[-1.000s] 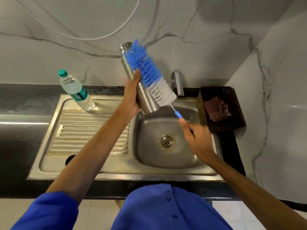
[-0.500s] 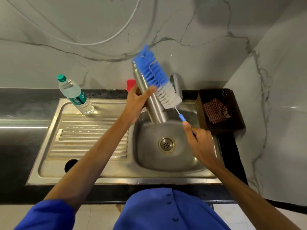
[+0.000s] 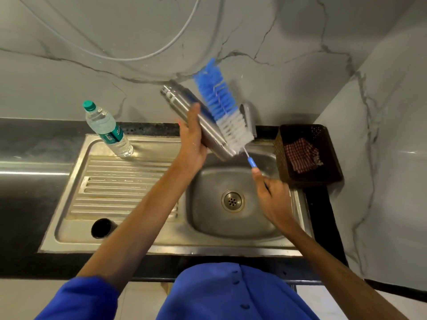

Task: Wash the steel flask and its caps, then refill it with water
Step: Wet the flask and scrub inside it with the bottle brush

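Observation:
My left hand (image 3: 193,144) grips the steel flask (image 3: 184,101) above the sink basin (image 3: 208,218). The flask is tilted, its open mouth pointing up and to the left. My right hand (image 3: 272,197) holds the blue handle of a bottle brush (image 3: 221,105). The brush's blue and white bristles lie along the flask's right side, on the outside. A small red thing (image 3: 179,122) peeks out behind my left hand on the counter; what it is I cannot tell.
A plastic water bottle (image 3: 106,130) with a green cap stands at the back left of the drainboard (image 3: 120,188). The tap (image 3: 249,118) rises behind the brush. A dark basket (image 3: 332,167) holding a checked cloth (image 3: 301,154) sits to the right. A dark round hole (image 3: 101,227) is in the drainboard.
The flask has tilted further to the left, and the brush has slid along its outer side. Both hands have kept their grip.

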